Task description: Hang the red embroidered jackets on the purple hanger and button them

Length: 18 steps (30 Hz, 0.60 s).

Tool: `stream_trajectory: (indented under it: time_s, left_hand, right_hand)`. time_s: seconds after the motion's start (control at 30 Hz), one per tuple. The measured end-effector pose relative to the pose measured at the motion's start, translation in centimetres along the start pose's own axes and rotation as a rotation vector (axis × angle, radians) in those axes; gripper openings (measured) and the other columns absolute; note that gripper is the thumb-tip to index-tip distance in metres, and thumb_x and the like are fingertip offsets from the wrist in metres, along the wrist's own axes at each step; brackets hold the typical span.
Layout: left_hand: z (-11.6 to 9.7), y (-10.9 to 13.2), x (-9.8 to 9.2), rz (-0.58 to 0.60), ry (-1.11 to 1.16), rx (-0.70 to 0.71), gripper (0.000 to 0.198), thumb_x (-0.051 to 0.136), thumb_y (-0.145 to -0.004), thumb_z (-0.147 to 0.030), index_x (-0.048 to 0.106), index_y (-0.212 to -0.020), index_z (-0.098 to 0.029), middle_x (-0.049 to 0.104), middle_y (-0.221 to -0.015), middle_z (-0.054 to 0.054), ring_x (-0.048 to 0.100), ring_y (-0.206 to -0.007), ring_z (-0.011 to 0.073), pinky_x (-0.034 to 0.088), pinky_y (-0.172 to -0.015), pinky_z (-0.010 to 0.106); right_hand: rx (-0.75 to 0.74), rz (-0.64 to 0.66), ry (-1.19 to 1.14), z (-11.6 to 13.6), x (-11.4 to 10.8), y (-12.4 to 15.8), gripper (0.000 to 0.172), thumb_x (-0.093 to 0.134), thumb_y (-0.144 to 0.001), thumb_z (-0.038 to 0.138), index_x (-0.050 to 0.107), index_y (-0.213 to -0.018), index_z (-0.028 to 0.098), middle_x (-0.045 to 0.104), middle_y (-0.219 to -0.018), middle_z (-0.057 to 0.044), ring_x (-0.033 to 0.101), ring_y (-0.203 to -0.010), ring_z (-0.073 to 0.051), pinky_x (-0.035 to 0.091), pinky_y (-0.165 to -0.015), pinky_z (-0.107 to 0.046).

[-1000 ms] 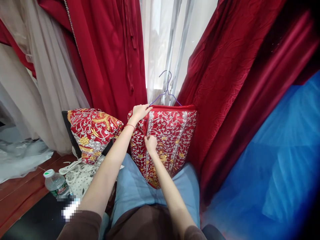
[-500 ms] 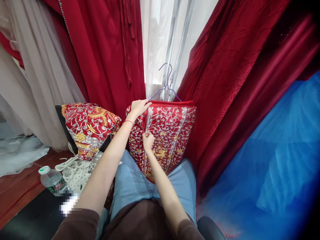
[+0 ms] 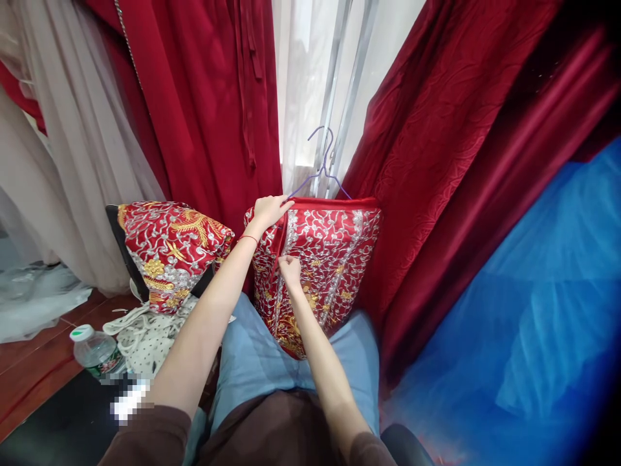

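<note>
A red garment (image 3: 334, 252) embroidered in silver and gold hangs on a purple wire hanger (image 3: 321, 169) and rests on my lap in blue jeans (image 3: 252, 359). My left hand (image 3: 270, 209) grips the garment's top left edge, beside the hanger's arm. My right hand (image 3: 290, 269) is closed in a pinch on the garment's front seam, a little below the left hand. What the right fingers pinch is too small to make out.
A second embroidered red piece (image 3: 169, 249) lies to the left on a dark chair. A plastic water bottle (image 3: 94, 353) and a dotted white cloth (image 3: 145, 336) sit on the floor at left. Red drapes (image 3: 436, 162) and blue tulle (image 3: 543, 310) hang close around.
My right hand slid up the front seam, then eased slightly down again. The garment and hanger rose a little in view. The left hand kept its grip at the top.
</note>
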State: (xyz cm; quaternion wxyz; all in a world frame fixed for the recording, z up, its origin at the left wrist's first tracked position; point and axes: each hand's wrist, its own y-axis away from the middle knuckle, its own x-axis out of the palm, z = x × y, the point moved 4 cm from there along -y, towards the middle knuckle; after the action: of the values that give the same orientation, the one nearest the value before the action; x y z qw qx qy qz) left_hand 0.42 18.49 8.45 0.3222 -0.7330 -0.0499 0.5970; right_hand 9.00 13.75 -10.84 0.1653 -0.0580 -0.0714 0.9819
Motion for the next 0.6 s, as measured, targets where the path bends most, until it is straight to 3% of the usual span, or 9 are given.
stream_trajectory:
  time_s: [0.17,0.6]
  left_hand:
    - [-0.1,0.0,0.0,-0.004,-0.002,0.004,0.056,0.028,-0.101,-0.057,0.068,-0.120,-0.022,0.074,-0.109,0.012,0.068,-0.105,0.0286,0.043,-0.081,0.032]
    - [-0.3,0.2,-0.1,-0.004,0.004,0.001,0.056,0.028,-0.101,-0.057,0.068,-0.119,-0.023,0.075,-0.107,0.012,0.069,-0.103,0.0274,0.044,-0.080,0.030]
  right_hand:
    - [-0.068,-0.074,0.038,0.9,-1.3,1.3,0.017,0.053,-0.067,0.027,0.053,-0.052,0.021,0.049,-0.045,0.005,0.045,-0.049,-0.011,0.038,-0.057,-0.023]
    - [-0.159,-0.073,-0.063,4.5,-2.2,2.1,0.023,0.054,-0.071,0.036,0.056,-0.056,0.019,0.046,-0.048,0.005,0.039,-0.049,-0.011,0.033,-0.051,-0.023]
